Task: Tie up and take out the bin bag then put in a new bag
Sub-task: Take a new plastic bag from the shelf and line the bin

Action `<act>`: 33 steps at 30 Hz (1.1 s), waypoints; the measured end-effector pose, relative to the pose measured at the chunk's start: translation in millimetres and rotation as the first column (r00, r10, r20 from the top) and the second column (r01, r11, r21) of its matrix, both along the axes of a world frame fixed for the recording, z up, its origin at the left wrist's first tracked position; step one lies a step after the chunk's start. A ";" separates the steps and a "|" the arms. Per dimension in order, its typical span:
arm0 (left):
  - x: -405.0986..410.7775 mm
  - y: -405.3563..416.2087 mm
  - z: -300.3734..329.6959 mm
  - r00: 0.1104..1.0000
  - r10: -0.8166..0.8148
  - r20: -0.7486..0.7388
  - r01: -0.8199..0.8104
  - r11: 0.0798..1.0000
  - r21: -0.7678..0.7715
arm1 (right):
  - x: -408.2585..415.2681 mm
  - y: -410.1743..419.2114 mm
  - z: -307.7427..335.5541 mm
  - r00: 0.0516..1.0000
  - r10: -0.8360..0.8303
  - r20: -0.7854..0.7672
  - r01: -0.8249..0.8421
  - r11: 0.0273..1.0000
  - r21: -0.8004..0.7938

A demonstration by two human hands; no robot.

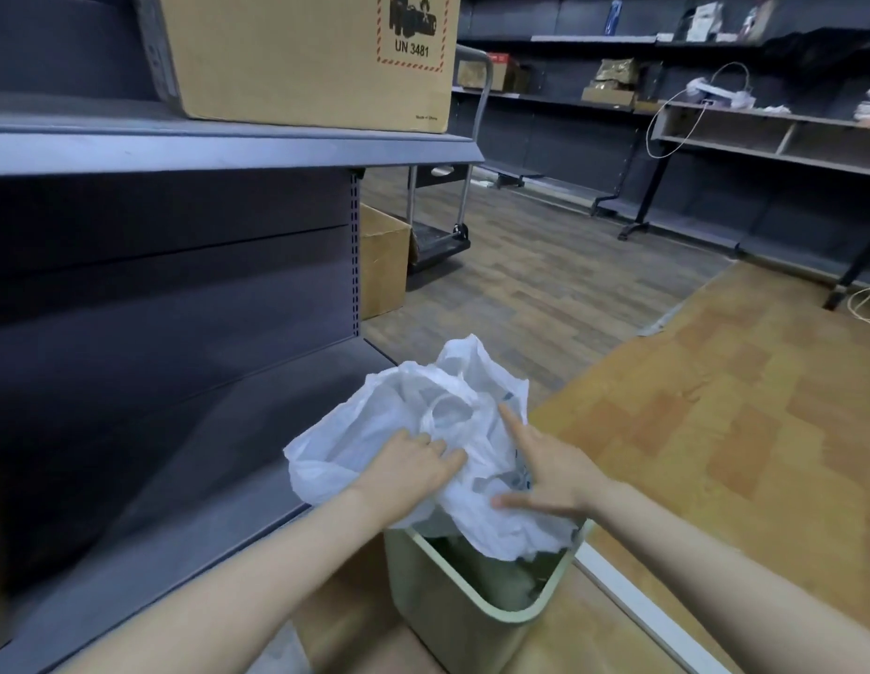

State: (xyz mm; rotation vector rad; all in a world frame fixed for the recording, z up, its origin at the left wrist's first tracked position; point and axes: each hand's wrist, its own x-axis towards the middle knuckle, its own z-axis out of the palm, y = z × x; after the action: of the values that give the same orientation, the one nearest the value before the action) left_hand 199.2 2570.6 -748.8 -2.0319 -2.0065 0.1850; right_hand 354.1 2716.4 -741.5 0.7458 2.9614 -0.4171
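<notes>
A pale green rectangular bin (545, 608) stands on the floor in front of me. A crumpled white plastic bag (404, 406) lies over its far rim, bunched up and spreading to the left. My left hand (413, 467) rests flat on the bag's left part, fingers together. My right hand (550, 471) lies on the bag's right part with the fingers spread and the index finger pointing away. Neither hand visibly grips the plastic. Inside the bin, below the bag, I see a dark interior with something greyish, too unclear to name.
Grey metal shelving (170, 333) runs close along the left, with a big cardboard box (301, 55) on top. A smaller box (382, 265) and a platform trolley (440, 235) stand behind. More shelves (715, 138) line the far wall. Wooden floor (715, 430) stretches to the right.
</notes>
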 end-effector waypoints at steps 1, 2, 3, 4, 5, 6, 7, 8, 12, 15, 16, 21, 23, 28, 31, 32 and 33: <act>-5.3 0.2 -2.5 1.000 -0.016 0.009 0.016 0.999 -0.031 | 3.6 3.2 -7.6 0.995 -0.019 0.099 0.014 0.998 0.055; -8.7 0.5 -5.7 0.999 -0.028 0.044 0.029 0.999 -0.037 | 6.7 1.7 -14.7 0.981 -0.047 0.186 0.029 0.995 0.099; -11.6 0.7 -9.8 0.996 -0.009 0.093 0.010 1.000 -0.013 | 8.3 -0.8 -22.5 0.959 -0.077 0.271 0.034 0.986 0.161; -12.6 0.7 -12.0 0.990 0.037 0.136 -0.035 0.999 -0.019 | 9.2 -4.8 -28.9 0.933 -0.106 0.344 0.022 0.970 0.241; -14.1 2.2 -14.6 0.986 0.088 0.143 -0.082 0.996 -0.047 | 10.1 -7.7 -33.3 0.914 -0.130 0.385 0.007 0.952 0.305; -14.4 3.7 -14.2 0.987 0.111 0.118 -0.101 0.991 -0.088 | 10.6 -9.7 -33.5 0.899 -0.145 0.413 -0.001 0.943 0.333; -14.5 4.0 -13.8 0.988 0.122 0.099 -0.106 0.983 -0.147 | 11.0 -8.2 -31.5 0.894 -0.149 0.421 -0.001 0.942 0.335; -12.8 3.5 -11.1 0.984 0.136 0.115 -0.110 0.972 -0.207 | 11.2 -5.0 -25.9 0.890 -0.154 0.429 0.007 0.945 0.327; 1.6 4.1 -16.0 0.905 0.203 0.375 -0.055 0.927 -0.371 | 14.1 3.4 11.6 0.938 -0.152 0.310 0.000 0.898 0.440; 17.9 11.4 -24.9 0.817 0.154 0.556 0.095 0.915 -0.393 | 16.4 2.2 36.7 0.993 -0.115 0.010 0.096 0.877 0.470; 24.4 12.8 -26.0 0.802 0.105 0.588 0.157 0.913 -0.377 | 18.0 2.7 40.6 0.998 -0.038 -0.043 0.053 0.913 0.405; 44.3 3.0 -30.7 0.837 -0.253 0.485 0.390 0.897 -0.206 | 24.5 -10.8 20.7 0.990 0.117 0.080 -0.103 0.982 -0.160; 37.5 -5.3 -28.6 0.802 -0.428 0.417 0.495 0.866 -0.062 | 25.9 -10.3 4.9 0.983 0.158 0.089 -0.139 0.972 -0.188; 3.1 -21.3 -16.8 0.793 -0.569 0.217 0.547 0.822 0.156 | 35.8 -8.7 -5.3 0.928 0.327 0.181 -0.362 0.905 0.223; -22.5 -22.2 -19.9 0.845 -0.528 0.085 0.486 0.823 0.294 | 49.7 -6.1 -12.6 0.910 0.411 0.046 -0.404 0.859 0.315; -28.5 -22.3 -21.0 0.872 -0.487 0.056 0.447 0.837 0.315 | 54.9 -6.3 -13.5 0.900 0.434 -0.032 -0.393 0.843 0.367; -35.2 -22.3 -23.0 0.893 -0.448 0.052 0.406 0.849 0.339 | 59.9 -8.8 -12.9 0.903 0.421 -0.084 -0.358 0.847 0.393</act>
State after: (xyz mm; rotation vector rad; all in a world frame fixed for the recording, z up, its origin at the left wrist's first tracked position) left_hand 164.0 2548.3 -771.8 -2.2456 -1.4653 -0.3524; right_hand 413.9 2707.6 -754.4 0.1004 3.2776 0.1200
